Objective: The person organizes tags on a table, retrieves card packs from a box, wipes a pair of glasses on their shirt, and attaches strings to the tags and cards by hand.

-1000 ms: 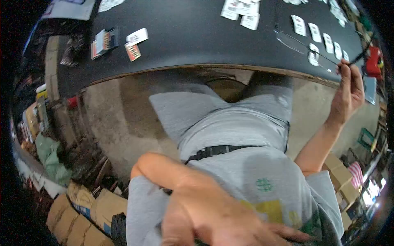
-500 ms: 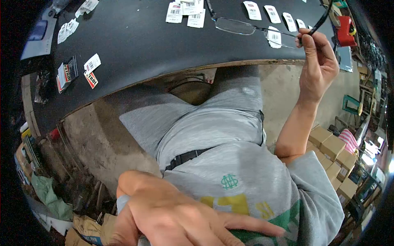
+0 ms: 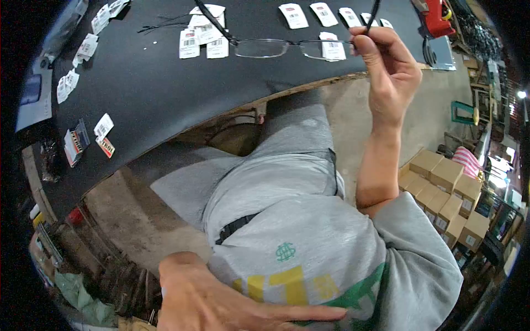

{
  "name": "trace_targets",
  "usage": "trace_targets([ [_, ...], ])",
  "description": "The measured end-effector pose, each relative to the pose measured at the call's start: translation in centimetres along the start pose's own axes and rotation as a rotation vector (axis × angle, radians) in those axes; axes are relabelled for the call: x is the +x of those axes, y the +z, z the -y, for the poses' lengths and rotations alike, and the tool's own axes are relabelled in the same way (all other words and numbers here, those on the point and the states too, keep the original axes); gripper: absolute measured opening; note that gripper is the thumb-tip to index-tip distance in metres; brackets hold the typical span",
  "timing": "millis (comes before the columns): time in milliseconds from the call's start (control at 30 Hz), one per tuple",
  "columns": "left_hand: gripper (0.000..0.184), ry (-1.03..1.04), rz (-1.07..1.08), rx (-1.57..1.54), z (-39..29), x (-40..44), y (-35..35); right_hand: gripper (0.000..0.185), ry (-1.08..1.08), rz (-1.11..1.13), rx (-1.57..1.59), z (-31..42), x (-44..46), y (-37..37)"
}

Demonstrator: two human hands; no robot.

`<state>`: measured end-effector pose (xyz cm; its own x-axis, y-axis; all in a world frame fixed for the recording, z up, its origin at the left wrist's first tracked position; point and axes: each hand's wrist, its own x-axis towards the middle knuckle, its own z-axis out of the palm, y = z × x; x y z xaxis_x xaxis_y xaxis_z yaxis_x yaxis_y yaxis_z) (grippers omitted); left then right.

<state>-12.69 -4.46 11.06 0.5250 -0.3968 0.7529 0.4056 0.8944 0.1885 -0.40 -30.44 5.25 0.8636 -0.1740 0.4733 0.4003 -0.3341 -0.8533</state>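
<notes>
Your right hand (image 3: 391,71) pinches the eyeglasses (image 3: 292,43) between thumb and fingers at one hinge, above the near part of the black table (image 3: 165,99). Your left hand (image 3: 215,303) is on your side of the table, index finger outstretched; whether its other fingers grip anything cannot be told. White barcoded tags (image 3: 293,16) lie on the table.

A grey shirt (image 3: 342,243) bears green and yellow print (image 3: 286,281); the belt (image 3: 237,225) is black
</notes>
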Motion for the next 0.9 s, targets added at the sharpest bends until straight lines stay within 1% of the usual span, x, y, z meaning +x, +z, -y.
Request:
trace_targets([
  [100,0.081,-0.086,0.011,0.045,-1.7,2.2,-1.3,0.009,0.004,-0.015,0.052,0.0,-0.2,0.4],
  [133,0.081,0.046,-0.187,0.101,-0.2,2.0,0.7,0.009,0.007,-0.005,0.033,0.1,-0.2,0.3],
  [167,0.081,0.046,-0.183,0.096,-1.1,2.2,0.5,0.009,0.010,0.005,0.007,0.1,-0.2,0.0],
  [233,0.085,-0.332,-0.139,-0.088,-3.4,3.0,-0.1,0.010,0.010,-0.007,-0.048,0.1,-0.2,-0.2],
  [267,0.085,-0.331,-0.130,-0.093,-3.2,3.1,-0.5,0.011,0.006,-0.011,-0.021,0.2,-0.2,-0.1],
  [333,0.084,-0.431,-0.150,-0.143,-2.9,3.4,-1.0,0.011,0.007,-0.015,0.015,0.3,-0.2,-0.1],
  [367,0.084,-0.431,-0.148,-0.146,-2.1,3.1,-0.4,0.011,0.007,-0.017,0.012,0.3,-0.2,-0.1],
  [433,0.086,-0.006,-0.362,0.075,-0.2,1.7,1.4,0.011,-0.003,-0.007,0.016,0.2,-0.2,-0.2],
  [467,0.086,-0.006,-0.357,0.070,-1.2,1.0,0.8,0.011,-0.006,-0.010,0.010,0.3,-0.2,-0.3],
  [500,0.065,-0.170,-0.279,0.054,-3.5,-0.1,-0.3,0.010,0.009,-0.004,0.017,0.3,-0.3,-0.4],
  [533,0.062,-0.333,-0.195,0.039,-4.7,-0.5,-1.3,0.010,0.021,0.001,0.023,0.4,-0.3,-0.4],
  [567,0.062,-0.332,-0.181,0.032,-4.6,-0.3,-2.0,0.010,0.013,-0.004,0.010,0.4,-0.3,-0.5],
  [667,0.071,-0.308,-0.172,0.297,-4.0,0.7,-4.0,0.011,0.016,-0.018,0.049,0.7,-0.1,-0.3],
  [733,0.076,-0.289,-0.169,0.486,-3.9,1.5,-5.1,0.011,0.016,-0.019,0.019,0.9,-0.1,-0.6],
  [767,0.080,-0.190,-0.241,0.594,-2.9,1.0,-6.3,0.011,0.019,-0.016,-0.002,1.0,0.0,-0.6],
  [800,0.067,-0.375,-0.312,1.007,-4.1,1.2,-6.5,0.011,0.037,-0.030,-0.036,1.2,-0.1,-0.6],
  [833,0.046,-0.512,-0.404,1.325,-4.4,1.7,-6.6,0.011,0.019,-0.031,-0.025,1.4,-0.1,-0.7],
  [867,0.024,-0.592,-0.505,1.431,-4.5,1.7,-7.0,0.011,0.017,0.000,-0.094,1.5,-0.1,-0.8],
  [900,0.014,-0.699,-0.687,1.461,-4.7,1.6,-6.7,0.011,0.007,0.030,-0.149,1.8,0.1,-0.7],
])
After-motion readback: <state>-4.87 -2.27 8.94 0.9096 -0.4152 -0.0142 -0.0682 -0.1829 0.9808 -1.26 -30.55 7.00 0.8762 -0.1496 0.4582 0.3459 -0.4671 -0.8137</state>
